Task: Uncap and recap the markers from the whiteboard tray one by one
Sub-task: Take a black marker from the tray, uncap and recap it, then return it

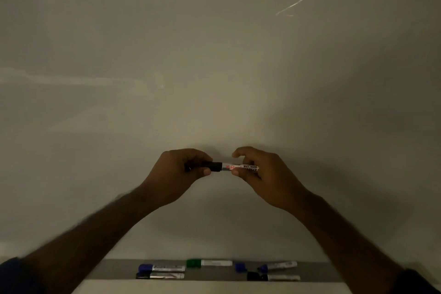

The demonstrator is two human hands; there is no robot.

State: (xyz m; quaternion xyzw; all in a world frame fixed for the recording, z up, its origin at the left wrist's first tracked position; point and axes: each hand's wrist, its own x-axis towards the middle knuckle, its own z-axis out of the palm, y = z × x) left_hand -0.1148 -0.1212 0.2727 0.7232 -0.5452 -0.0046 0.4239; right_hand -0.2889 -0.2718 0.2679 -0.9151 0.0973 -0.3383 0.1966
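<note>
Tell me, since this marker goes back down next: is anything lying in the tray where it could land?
Partly. The tray already holds five markers: blue and black left, green middle, blue and black right. Bare stretches remain at its left end and centre front. Both hands hold the black marker above.

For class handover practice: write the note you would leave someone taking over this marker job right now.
Left hand grips the black cap; right hand grips the barrel, held level before the whiteboard.
Cap sits at the barrel's end; fully seated or not, cannot tell.
Tray holds five markers: two blue, one green, two black. The right-hand blue one looks uncapped, its cap beside it.
Which are done cannot be told.
</note>
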